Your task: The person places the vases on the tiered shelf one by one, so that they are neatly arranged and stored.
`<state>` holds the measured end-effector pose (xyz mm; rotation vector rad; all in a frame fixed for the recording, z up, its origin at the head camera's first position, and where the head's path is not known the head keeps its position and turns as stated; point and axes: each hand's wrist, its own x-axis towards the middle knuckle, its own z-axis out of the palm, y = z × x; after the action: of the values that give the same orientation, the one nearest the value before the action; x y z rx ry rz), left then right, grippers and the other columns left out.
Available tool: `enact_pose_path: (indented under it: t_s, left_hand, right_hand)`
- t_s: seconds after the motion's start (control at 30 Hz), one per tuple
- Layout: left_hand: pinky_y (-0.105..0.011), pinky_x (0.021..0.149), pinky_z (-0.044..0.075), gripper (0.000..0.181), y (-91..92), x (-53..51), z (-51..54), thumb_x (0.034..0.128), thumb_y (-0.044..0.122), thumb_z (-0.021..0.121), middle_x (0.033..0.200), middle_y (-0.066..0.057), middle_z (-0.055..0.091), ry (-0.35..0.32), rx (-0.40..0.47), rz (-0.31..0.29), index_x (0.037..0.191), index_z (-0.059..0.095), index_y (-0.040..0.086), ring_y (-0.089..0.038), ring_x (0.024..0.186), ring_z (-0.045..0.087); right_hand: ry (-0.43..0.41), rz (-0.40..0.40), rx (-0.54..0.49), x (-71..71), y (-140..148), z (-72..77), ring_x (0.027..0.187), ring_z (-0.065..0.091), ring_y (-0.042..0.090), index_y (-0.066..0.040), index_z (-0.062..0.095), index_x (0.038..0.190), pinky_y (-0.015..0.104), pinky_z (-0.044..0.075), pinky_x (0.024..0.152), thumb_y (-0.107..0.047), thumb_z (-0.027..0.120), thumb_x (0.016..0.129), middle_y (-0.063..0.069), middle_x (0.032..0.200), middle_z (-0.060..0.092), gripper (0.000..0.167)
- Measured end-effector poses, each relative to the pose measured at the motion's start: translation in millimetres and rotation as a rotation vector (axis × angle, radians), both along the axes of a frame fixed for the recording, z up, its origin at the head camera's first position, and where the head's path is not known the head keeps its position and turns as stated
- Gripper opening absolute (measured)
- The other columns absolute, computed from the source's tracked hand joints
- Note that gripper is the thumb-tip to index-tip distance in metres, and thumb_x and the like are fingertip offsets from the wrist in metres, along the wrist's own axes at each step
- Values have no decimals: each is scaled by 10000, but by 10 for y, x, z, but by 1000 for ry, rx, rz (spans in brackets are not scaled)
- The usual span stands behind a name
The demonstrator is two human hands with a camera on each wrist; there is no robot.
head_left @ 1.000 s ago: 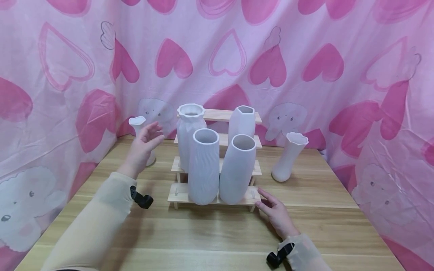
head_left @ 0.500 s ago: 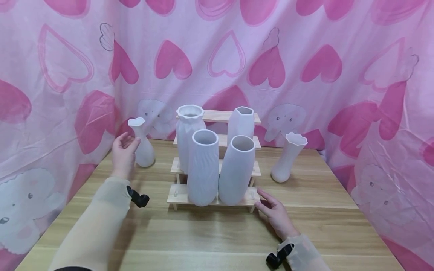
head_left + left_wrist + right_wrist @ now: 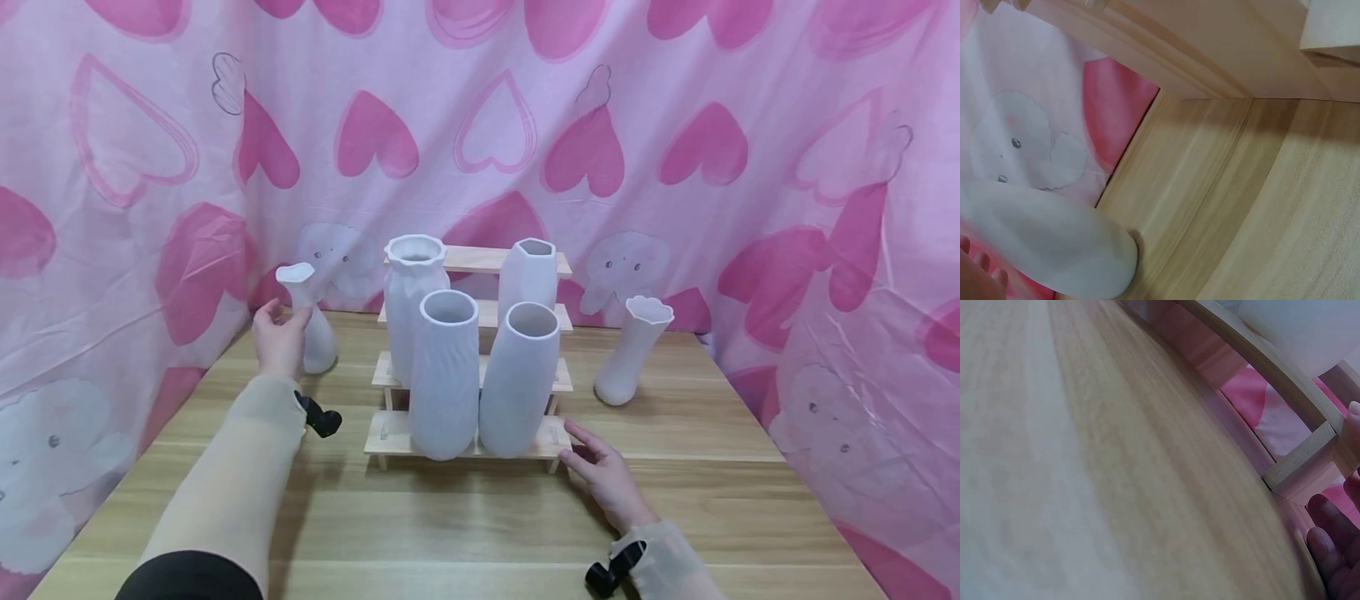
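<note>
On the left of the table stands a slim white vase (image 3: pixel 319 340) with a flared lip. My left hand (image 3: pixel 279 343) is at its left side, thumb close against the neck, fingers loosely bent; whether they touch it is hidden. In the left wrist view the fingertips (image 3: pixel 985 265) lie beside the vase's pale body (image 3: pixel 1079 244). My right hand (image 3: pixel 609 483) rests its fingertips at the front right corner of a stepped wooden stand (image 3: pixel 390 433). The right wrist view shows fingers (image 3: pixel 1329 540) near the stand's leg (image 3: pixel 1300 456).
Several white vases stand on the stand, including a ridged one (image 3: pixel 444 375) and a smooth one (image 3: pixel 520 383) in front. Another white vase (image 3: pixel 633 354) leans in outline on the table (image 3: pixel 450 533) at right. A pink heart-patterned curtain (image 3: pixel 495 125) surrounds the table.
My left hand has moved left and down from above the left vase to its left side, then closer to the neck. My right hand has stayed at the stand's corner.
</note>
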<state>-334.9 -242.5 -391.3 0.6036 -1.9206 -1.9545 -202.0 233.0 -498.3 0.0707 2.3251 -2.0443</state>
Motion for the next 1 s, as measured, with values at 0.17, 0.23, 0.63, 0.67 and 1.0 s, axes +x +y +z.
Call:
enact_pose_path:
  t_s: [0.17, 0.23, 0.63, 0.67, 1.0]
  left_hand:
    - [-333, 1134, 233, 816, 16, -50, -66, 882, 363, 684, 1558, 0, 236, -30, 30, -10, 1529, 222, 176, -165, 1387, 247]
    - [-358, 1140, 218, 812, 17, -70, -96, 882, 334, 685, 1558, -26, 241, -33, 28, -16, 1528, 226, 155, -184, 1392, 247]
    - [-459, 1144, 187, 777, -53, -208, -228, 906, 358, 645, 1565, -62, 261, -95, -142, -76, 1538, 233, 169, -263, 1410, 252]
    - [-459, 1141, 200, 763, -62, -210, -239, 909, 345, 642, 1556, -80, 280, -93, -174, -75, 1534, 247, 157, -278, 1401, 270]
    - [-486, 1083, 325, 630, -112, -197, -252, 902, 327, 648, 1423, -197, 459, -80, -395, -39, 1428, 443, 46, -354, 1297, 425]
  right_hand:
    - [-6, -7, 9, -7, 2, 13, 1099, 516, 206, -133, 521, 1391, 247, 478, 861, -180, 715, 871, 45, 1445, 453, 558]
    - [-17, -12, 9, -9, 0, 17, 1107, 514, 211, -142, 526, 1388, 248, 476, 863, -182, 719, 868, 40, 1446, 454, 556]
    - [-32, -26, 3, -5, -17, -3, 1112, 524, 227, -159, 540, 1377, 278, 475, 871, -168, 726, 857, 45, 1420, 474, 552]
    - [-32, -27, 2, -4, -19, -6, 1110, 525, 228, -158, 541, 1376, 280, 476, 870, -166, 726, 857, 44, 1421, 474, 551]
    - [-21, -22, 12, -17, -2, -22, 1136, 521, 238, -149, 536, 1380, 271, 466, 881, -185, 718, 867, 31, 1443, 462, 546]
